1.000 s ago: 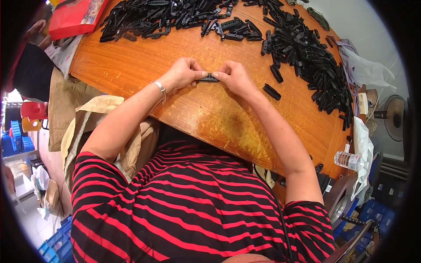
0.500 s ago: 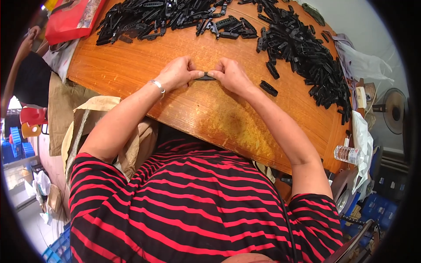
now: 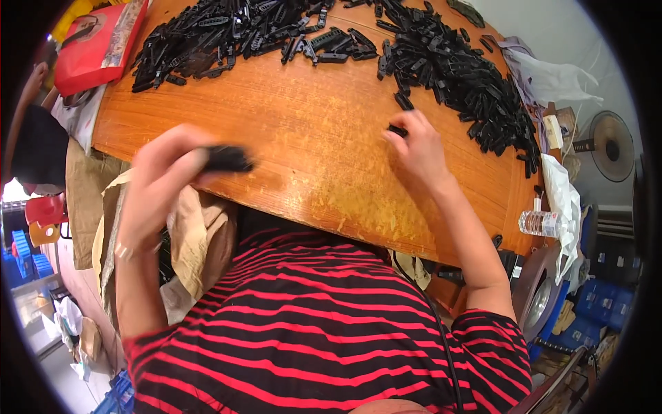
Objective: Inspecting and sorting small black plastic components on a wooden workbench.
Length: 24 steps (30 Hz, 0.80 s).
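Note:
My left hand (image 3: 162, 183) is raised over the table's near left edge, beside an open paper sack (image 3: 193, 241). Its fingers close on a black plastic part (image 3: 231, 159), smeared by motion. Over the right half of the table, my right hand (image 3: 420, 145) pinches another small black plastic piece (image 3: 398, 130), mostly covered by the fingers. Just beyond that hand lies a loose black piece (image 3: 403, 101), near the edge of the right-hand heap of black plastic parts (image 3: 462, 83).
Another heap of black parts (image 3: 227, 31) spreads over the far left of the wooden table (image 3: 276, 117). A red bag (image 3: 89, 58) stands at the far left corner. A clear bottle (image 3: 539, 223) and a fan (image 3: 610, 146) are at the right. Another person's arm (image 3: 33, 90) shows at far left.
My hands have parted from the table's middle. The left swung toward me and the paper sack with a black part; the right moved right and took up the loose black piece there.

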Each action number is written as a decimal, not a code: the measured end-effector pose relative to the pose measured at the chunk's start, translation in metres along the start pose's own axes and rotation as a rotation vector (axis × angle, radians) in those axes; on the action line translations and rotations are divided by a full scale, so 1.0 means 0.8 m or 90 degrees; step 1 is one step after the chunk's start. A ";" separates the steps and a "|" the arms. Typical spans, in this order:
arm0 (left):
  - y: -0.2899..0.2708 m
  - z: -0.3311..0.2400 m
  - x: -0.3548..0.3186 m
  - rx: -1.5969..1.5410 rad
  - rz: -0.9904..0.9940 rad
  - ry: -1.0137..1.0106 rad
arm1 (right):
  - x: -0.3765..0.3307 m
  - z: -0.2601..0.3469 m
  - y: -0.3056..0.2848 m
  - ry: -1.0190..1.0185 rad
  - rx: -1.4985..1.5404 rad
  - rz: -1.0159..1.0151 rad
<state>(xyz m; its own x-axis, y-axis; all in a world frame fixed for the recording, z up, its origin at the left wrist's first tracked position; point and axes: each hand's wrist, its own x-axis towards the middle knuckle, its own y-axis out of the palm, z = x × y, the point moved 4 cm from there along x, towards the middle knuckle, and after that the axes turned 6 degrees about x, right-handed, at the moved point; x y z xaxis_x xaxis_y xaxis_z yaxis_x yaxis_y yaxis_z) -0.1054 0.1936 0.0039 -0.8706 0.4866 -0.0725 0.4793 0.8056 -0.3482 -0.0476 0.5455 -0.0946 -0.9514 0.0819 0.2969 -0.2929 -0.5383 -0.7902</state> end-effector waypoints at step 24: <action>0.036 0.098 0.285 0.570 -0.065 -0.048 | 0.063 0.046 0.115 0.031 0.081 0.079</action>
<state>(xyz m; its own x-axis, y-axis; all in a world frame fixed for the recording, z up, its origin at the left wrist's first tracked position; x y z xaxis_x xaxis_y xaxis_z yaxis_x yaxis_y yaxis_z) -0.2991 0.3012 -0.0955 -0.9244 0.3778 -0.0518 0.1611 0.2638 -0.9510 -0.1192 0.4689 -0.1326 -0.9840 0.0474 0.1717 -0.1612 -0.6479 -0.7445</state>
